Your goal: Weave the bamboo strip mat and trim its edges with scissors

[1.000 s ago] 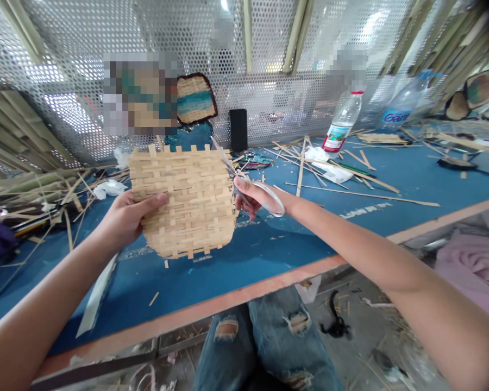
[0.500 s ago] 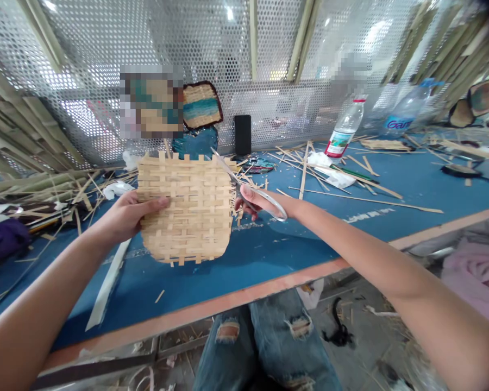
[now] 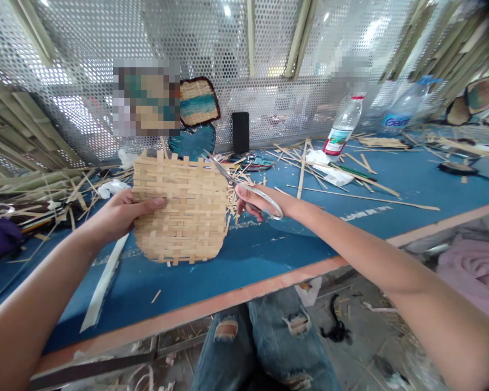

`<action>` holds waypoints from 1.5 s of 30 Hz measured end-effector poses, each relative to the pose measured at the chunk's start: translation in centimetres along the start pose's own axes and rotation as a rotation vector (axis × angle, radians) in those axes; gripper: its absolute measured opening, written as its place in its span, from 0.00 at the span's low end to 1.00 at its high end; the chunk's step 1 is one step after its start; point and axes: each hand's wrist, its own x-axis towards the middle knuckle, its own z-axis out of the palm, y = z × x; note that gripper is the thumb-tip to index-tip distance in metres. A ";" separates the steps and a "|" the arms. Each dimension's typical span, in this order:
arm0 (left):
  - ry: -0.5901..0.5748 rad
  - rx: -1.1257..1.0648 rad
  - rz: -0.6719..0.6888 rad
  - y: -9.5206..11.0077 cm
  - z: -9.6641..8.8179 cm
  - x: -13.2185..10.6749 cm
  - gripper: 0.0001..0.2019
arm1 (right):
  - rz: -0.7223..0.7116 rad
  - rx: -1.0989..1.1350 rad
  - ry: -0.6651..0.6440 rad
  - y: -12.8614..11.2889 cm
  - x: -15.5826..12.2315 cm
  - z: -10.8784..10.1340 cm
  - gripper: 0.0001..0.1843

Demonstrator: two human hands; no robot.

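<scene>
My left hand (image 3: 136,210) pinches the left edge of a woven bamboo piece (image 3: 181,214), thumb on its face and fingers behind. The weave is pale and held up above the table, with rounded lower corners and strip ends jutting from the top edge. In my right hand (image 3: 250,201) is a pair of scissors (image 3: 264,202), fingers through the light-coloured handles. The blades cross the upper right edge of the weave; whether they cut a strip there I cannot tell. Short bamboo offcuts (image 3: 244,176) lie behind the right edge.
On the blue table (image 3: 228,293) are loose bamboo strips (image 3: 301,168) and a red-capped water bottle (image 3: 344,125). A black phone (image 3: 240,133) leans on the perforated metal screen (image 3: 212,43). Near it stands a framed weave with a teal band (image 3: 199,102). A large bottle (image 3: 407,108) stands far right.
The woven piece, both hands and the scissors sit slightly further left in view, as does the whole scene. Both grips stay the same; the scissors remain at the weave's upper right edge.
</scene>
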 end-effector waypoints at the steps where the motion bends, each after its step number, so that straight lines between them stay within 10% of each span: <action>1: -0.014 0.002 -0.028 -0.1 -0.1 0.0 0.21 | -0.004 -0.012 -0.030 0.0 0.0 -0.2 0.49; 15: -0.012 -0.008 -0.118 0.3 -0.2 -0.3 0.21 | -0.045 -0.094 -0.149 -0.3 -0.3 -0.9 0.49; 21: 0.212 -0.041 0.014 1.6 -0.6 -0.5 0.22 | 0.046 0.034 -0.229 0.4 -0.8 -3.8 0.45; 25: 0.188 -0.012 -0.038 1.6 -1.1 -0.2 0.23 | 0.108 0.244 -0.007 2.8 1.0 -5.6 0.39; 29: 0.045 0.031 -0.182 0.9 -0.6 -0.2 0.22 | -0.008 0.503 0.245 3.6 2.6 -4.2 0.21; 36: 0.000 0.052 -0.174 0.9 0.0 -0.6 0.19 | -0.129 0.492 0.244 0.6 2.5 0.7 0.15; 45: -0.023 0.038 -0.167 0.7 0.3 -0.7 0.22 | -0.155 0.402 0.146 0.7 2.2 0.9 0.12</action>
